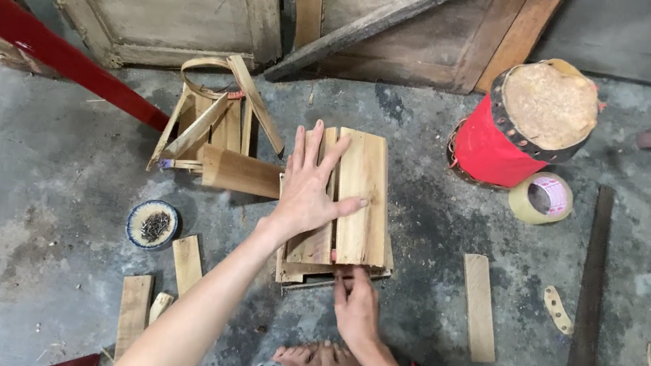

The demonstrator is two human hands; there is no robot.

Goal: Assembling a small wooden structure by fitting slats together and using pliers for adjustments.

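Pressing 2 hands, left [309, 189] and right [358, 306], on stacked wooden boards [362, 198].

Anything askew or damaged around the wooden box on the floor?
The slats of the wooden box under the left hand don't lie flush; the right hand pinches its near edge. Left of it, a heap of bent, splayed wood strips looks broken apart. Nothing spilled.

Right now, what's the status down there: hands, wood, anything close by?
Left hand flat on the stacked wooden slats. Right hand pinching the stack's near edge. Small dish of nails and loose wood offcuts to the left, handsaw to the right.
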